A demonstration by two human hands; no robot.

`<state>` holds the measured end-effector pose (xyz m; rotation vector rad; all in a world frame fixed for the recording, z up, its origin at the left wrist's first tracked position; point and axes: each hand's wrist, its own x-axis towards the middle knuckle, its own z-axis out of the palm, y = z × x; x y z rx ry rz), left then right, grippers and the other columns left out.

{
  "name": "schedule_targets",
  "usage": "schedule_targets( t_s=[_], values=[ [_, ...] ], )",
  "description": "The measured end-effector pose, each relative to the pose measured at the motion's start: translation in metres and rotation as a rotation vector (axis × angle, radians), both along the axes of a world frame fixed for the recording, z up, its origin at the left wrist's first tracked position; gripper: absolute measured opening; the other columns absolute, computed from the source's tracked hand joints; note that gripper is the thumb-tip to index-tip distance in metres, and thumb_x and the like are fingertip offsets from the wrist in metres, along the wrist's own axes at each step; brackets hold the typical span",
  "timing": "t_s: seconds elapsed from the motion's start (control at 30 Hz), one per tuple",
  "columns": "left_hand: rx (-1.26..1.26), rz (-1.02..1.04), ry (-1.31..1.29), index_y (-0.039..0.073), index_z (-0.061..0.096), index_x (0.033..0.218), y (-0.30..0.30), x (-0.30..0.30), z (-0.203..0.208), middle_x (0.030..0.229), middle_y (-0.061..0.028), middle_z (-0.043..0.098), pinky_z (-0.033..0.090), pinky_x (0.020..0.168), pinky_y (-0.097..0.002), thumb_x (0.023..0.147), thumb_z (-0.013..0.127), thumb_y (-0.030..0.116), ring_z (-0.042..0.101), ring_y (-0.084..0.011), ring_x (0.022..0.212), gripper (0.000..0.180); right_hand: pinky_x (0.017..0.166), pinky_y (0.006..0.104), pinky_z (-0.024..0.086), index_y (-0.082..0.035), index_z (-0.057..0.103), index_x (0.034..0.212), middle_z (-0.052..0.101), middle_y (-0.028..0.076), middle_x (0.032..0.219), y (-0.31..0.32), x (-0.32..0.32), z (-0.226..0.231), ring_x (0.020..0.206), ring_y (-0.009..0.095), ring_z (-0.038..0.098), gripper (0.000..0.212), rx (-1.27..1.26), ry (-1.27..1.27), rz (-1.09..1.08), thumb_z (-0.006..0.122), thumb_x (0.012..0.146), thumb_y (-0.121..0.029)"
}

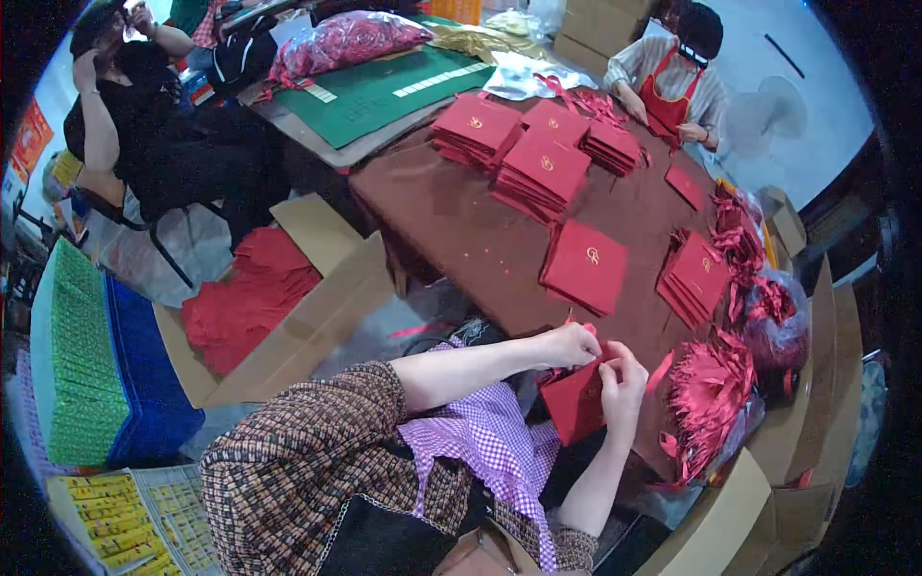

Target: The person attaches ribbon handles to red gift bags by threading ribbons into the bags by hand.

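Both hands meet at the near edge of the brown table (461, 240). Left hand (569, 344) and right hand (622, 376) pinch the top edge of a dark red paper bag (574, 401), fingers closed on it; the bag hangs just off the table edge, above the person's lap. A thin red ribbon (659, 372) sticks out right beside the right hand; whether the fingers hold it too, cannot tell.

Just right of the hands, a heap of shiny red ribbon bundles (711, 398) in clear plastic sits at the table's corner. Beyond the hands, a flat red bag with gold emblem (586, 264) lies on the table, with a small stack of red bags (696, 278) to its right. Farther back, several more stacks of red bags (523, 149). More ribbon clumps (744, 254) run along the right edge of the table.

Left of the table, on the floor, an open cardboard box (307, 317) holds red folded pieces (240, 298). Far left, a blue crate (144, 374) beside green stacked packs (77, 355).

At the far end, a person in a red apron (672, 82) works at the table corner. A person in black (144, 115) sits at the upper left. A green mat (384, 91) and a clear sack of red items (346, 40) lie behind.
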<state>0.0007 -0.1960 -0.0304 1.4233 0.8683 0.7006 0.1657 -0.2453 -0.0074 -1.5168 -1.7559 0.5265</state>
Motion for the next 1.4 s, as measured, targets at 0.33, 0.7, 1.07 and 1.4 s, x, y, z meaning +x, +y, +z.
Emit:
schedule_targets(
  t_s=[0.33, 0.7, 1.07, 1.4],
  values=[
    [1.062, -0.024, 0.413, 0.001, 0.062, 0.072, 0.013, 0.012, -0.042, 0.068, -0.0196, 0.060, 0.051, 0.064, -0.0415, 0.079, 0.051, 0.014, 0.064, -0.0334, 0.069, 0.019, 0.071, 0.0426, 0.043, -0.009, 0.061, 0.094, 0.062, 0.017, 0.071, 0.029, 0.011, 0.031, 0.071, 0.035, 0.060, 0.015, 0.127, -0.508, 0.309, 0.053, 0.082, -0.007],
    [0.459, 0.095, 0.228, 0.000, 0.065, 0.092, 0.011, -0.005, -0.022, 0.087, -0.0209, 0.064, 0.050, 0.072, -0.0385, 0.085, 0.056, 0.012, 0.064, -0.0329, 0.083, 0.017, 0.085, 0.0333, 0.039, -0.014, 0.066, 0.095, 0.059, 0.003, 0.061, 0.032, 0.016, -0.006, 0.061, 0.017, 0.058, 0.016, 0.205, -0.384, 0.256, 0.065, 0.079, -0.013],
    [0.292, 0.065, 0.283, -0.003, 0.064, 0.095, 0.011, -0.004, -0.023, 0.085, -0.0137, 0.067, 0.049, 0.076, -0.0302, 0.087, 0.057, 0.013, 0.062, -0.0164, 0.082, 0.020, 0.070, 0.0330, 0.047, -0.007, 0.064, 0.082, 0.062, 0.008, 0.064, 0.042, 0.025, -0.013, 0.060, 0.022, 0.061, 0.007, 0.156, -0.252, 0.320, 0.063, 0.076, -0.004],
    [0.408, 0.095, 0.304, -0.001, 0.063, 0.096, 0.011, -0.005, -0.024, 0.084, -0.0157, 0.066, 0.049, 0.075, -0.0325, 0.086, 0.058, 0.013, 0.064, -0.0226, 0.080, 0.018, 0.082, 0.0344, 0.041, -0.011, 0.063, 0.087, 0.060, 0.010, 0.064, 0.035, 0.020, 0.003, 0.065, 0.025, 0.060, 0.008, 0.084, -0.407, 0.310, 0.059, 0.080, -0.010]
  ],
)
